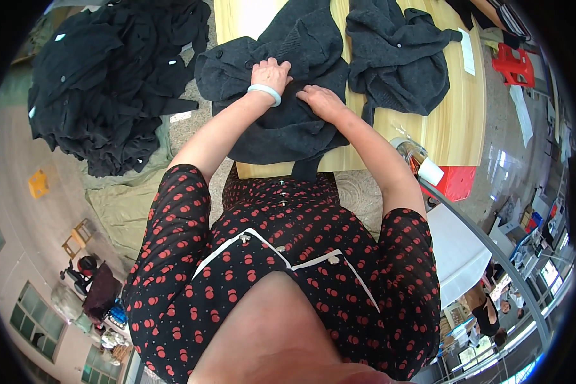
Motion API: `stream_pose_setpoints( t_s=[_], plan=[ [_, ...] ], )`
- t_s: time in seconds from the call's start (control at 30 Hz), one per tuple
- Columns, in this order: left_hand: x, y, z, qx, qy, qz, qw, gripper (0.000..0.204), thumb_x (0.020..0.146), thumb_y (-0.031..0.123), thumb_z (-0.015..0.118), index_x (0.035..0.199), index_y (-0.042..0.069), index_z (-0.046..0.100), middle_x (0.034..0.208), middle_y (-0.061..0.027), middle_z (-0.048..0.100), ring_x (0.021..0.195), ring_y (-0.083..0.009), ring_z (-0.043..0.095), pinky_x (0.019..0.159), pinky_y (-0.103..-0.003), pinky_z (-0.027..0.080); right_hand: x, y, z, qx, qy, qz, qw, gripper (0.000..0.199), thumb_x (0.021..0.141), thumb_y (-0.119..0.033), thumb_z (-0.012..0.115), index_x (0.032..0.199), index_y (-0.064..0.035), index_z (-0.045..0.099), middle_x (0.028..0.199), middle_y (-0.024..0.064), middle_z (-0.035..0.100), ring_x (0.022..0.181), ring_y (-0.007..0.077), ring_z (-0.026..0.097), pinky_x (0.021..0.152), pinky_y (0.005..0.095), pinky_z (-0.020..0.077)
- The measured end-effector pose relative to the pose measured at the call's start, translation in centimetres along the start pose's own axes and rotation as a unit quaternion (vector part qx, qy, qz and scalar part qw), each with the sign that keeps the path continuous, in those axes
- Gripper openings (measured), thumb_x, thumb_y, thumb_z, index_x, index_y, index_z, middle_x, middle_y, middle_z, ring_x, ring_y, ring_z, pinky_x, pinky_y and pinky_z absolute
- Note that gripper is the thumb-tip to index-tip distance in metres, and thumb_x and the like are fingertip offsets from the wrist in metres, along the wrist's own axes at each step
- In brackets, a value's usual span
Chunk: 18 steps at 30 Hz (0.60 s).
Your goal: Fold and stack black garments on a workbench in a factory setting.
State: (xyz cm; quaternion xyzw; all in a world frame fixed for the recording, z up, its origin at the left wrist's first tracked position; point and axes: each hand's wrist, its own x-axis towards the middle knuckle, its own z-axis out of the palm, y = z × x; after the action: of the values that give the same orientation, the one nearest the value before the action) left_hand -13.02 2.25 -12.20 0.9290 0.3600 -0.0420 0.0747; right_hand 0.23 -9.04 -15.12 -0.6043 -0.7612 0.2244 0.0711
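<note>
A dark grey knitted cardigan [262, 131] lies bunched on the wooden table in front of me, with part of it hanging over the near edge. My left hand [271, 75], with a pale bangle at the wrist, has its fingers curled into the cloth. Just to its right and a little nearer, my right hand [323, 102] pinches the same cardigan, its fingertips partly hidden in the dark folds. A second dark grey knitted garment [400, 64] with a small light button rests to the right, touched by neither hand.
A large heap of dark garments [102, 83] is piled on the left. The light wooden table [461, 121] has a container of tools [411, 153] and a white cup-like object [431, 172] by its near right corner. Beyond the right edge stands a red stool [514, 66].
</note>
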Motion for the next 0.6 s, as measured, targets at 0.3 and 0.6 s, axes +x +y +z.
stream_pose_setpoints(
  t_s=[0.3, 0.6],
  plan=[
    [0.0, -1.4, 0.0, -0.063, 0.143, 0.079, 0.985, 0.016, 0.072, 0.023, 0.061, 0.077, 0.009, 0.057, 0.074, -0.0093, 0.054, 0.073, -0.0264, 0.054, 0.066, -0.039, 0.041, -0.8, -0.3, -1.9, 0.050, 0.179, -0.064, 0.981, 0.011, 0.067, -0.004, 0.056, 0.078, -0.0022, 0.053, 0.095, 0.0111, 0.053, 0.091, 0.0279, 0.052, 0.080, 0.0382, 0.0423],
    [-0.3, -1.6, -6.9, -0.289, 0.038, -0.051, 0.955, 0.018, 0.069, 0.018, 0.061, 0.073, 0.003, 0.051, 0.073, -0.0118, 0.058, 0.073, -0.0307, 0.056, 0.065, -0.038, 0.045, -2.6, -2.3, -1.6, 0.126, -0.050, -0.032, 0.990, 0.015, 0.061, 0.002, 0.051, 0.076, -0.0009, 0.052, 0.073, 0.0159, 0.057, 0.075, 0.0345, 0.055, 0.066, 0.0408, 0.0445]
  ],
)
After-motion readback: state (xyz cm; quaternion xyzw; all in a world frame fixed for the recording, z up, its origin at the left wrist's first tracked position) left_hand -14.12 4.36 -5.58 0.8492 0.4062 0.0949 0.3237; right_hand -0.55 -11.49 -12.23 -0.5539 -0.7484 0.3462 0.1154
